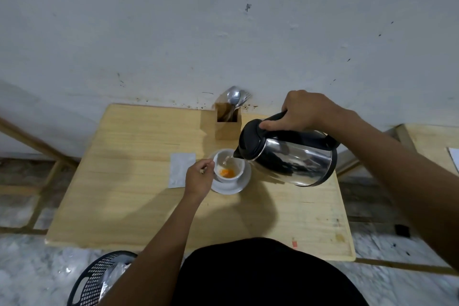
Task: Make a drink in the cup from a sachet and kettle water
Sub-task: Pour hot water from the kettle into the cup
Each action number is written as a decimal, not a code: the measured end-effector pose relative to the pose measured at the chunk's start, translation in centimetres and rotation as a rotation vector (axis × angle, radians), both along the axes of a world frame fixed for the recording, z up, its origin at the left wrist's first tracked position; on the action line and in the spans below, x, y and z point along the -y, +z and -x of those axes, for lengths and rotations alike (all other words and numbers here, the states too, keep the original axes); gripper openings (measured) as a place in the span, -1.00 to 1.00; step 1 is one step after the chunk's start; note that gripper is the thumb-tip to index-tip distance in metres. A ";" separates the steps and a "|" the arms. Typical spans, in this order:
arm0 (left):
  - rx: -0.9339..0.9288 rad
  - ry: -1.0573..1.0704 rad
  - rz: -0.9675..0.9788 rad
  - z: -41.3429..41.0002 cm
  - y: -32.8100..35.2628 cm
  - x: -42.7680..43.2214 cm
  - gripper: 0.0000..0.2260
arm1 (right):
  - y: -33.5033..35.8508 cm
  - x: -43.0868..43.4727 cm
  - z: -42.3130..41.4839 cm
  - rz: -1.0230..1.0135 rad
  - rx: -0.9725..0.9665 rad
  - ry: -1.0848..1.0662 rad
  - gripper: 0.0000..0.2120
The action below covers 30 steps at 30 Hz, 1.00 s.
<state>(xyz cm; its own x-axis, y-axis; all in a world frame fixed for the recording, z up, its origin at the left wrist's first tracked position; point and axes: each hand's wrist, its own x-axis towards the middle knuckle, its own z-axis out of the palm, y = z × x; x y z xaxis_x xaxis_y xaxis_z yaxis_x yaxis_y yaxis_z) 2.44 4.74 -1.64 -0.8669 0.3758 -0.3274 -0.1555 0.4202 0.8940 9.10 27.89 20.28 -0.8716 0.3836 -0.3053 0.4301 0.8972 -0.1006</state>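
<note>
A white cup (232, 176) stands on a white saucer (242, 185) in the middle of the wooden table (124, 201). Orange powder (228, 172) lies in the cup's bottom. My right hand (305, 112) grips the black handle of a steel kettle (290, 159), tilted left, and a thin stream of water falls from its spout into the cup. My left hand (200, 176) pinches the cup at its left rim. A silver sachet (180, 169) lies flat just left of the cup.
A wooden holder (228, 123) with spoons stands at the table's back edge by the wall. A black mesh basket (99, 278) with wrappers sits on the floor at lower left. Another wooden surface (432, 144) is at far right.
</note>
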 end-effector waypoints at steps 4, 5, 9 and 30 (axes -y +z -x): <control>0.015 -0.013 0.001 0.2 0.0 0.1 -0.83 | 0.0 0.5 0.0 -0.020 0.013 -0.011 -0.34; 0.009 -0.021 0.008 0.2 0.0 0.1 -0.83 | 0.0 0.5 -0.1 -0.025 0.014 -0.016 -0.34; -0.012 -0.029 0.018 0.3 0.2 0.1 -0.82 | 0.0 0.4 -0.4 -0.047 0.011 -0.038 -0.33; 0.052 -0.033 0.045 0.7 0.5 0.0 -0.85 | 0.1 0.4 -2.7 -0.047 0.028 -0.108 -0.31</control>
